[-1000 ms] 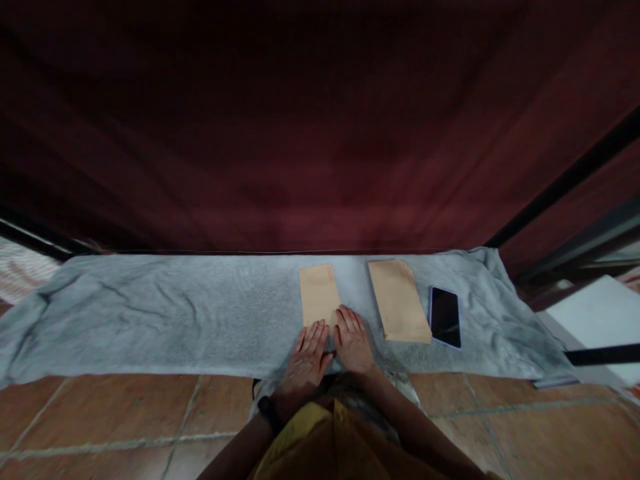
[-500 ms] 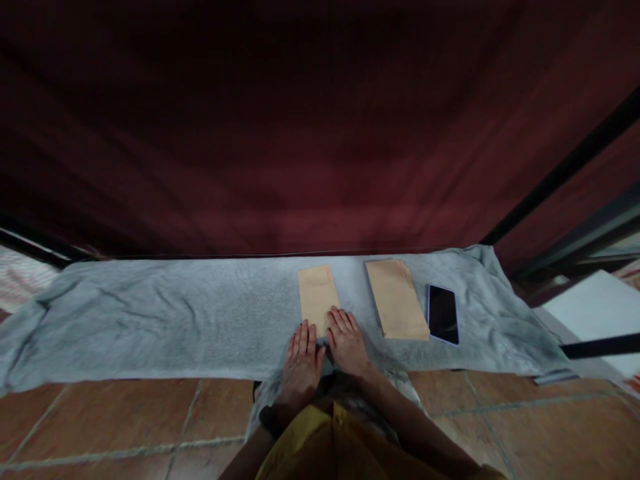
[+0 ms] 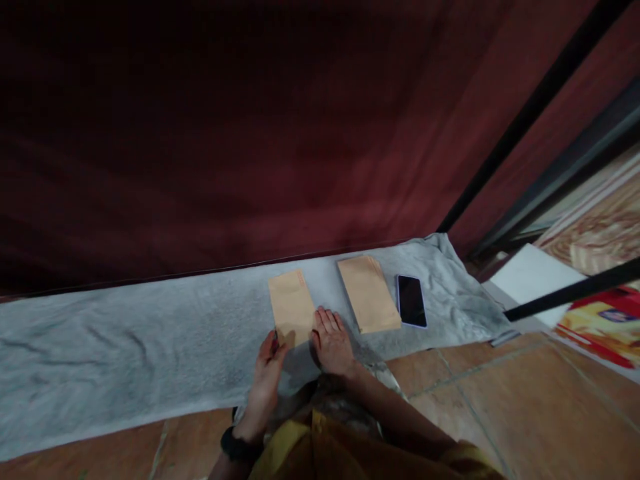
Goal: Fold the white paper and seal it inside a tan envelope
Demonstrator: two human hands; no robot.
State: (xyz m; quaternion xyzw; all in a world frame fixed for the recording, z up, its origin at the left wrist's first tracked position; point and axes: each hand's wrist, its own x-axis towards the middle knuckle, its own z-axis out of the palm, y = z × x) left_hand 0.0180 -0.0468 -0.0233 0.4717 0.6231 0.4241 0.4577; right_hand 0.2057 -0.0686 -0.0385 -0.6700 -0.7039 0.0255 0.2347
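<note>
A single brown paper envelope [image 3: 290, 303] lies on the grey cloth in front of me, with faint red print near its top right corner. My left hand [image 3: 267, 370] is at its lower left corner, turned on its side, thumb over the paper and fingers curled at the edge. Flat against the lower right edge rests my right hand [image 3: 333, 340], its fingers stretched out. To the right is a stack of similar brown envelopes [image 3: 369, 293], slightly fanned at the top. A dark-screened phone [image 3: 412, 301] in a pale purple case lies beside the stack.
The grey cloth [image 3: 190, 333] covers a long narrow surface backed by a dark red curtain [image 3: 300, 167]. Black bars [image 3: 520, 127] slant at the right. Beyond are a white panel [image 3: 533, 267] and a red and yellow package [image 3: 605, 323] near the tiled floor [image 3: 505, 393].
My left hand has turned from lying flat to pinching the envelope's lower left corner. My right hand stays flat at the right edge. The view has swung toward the right.
</note>
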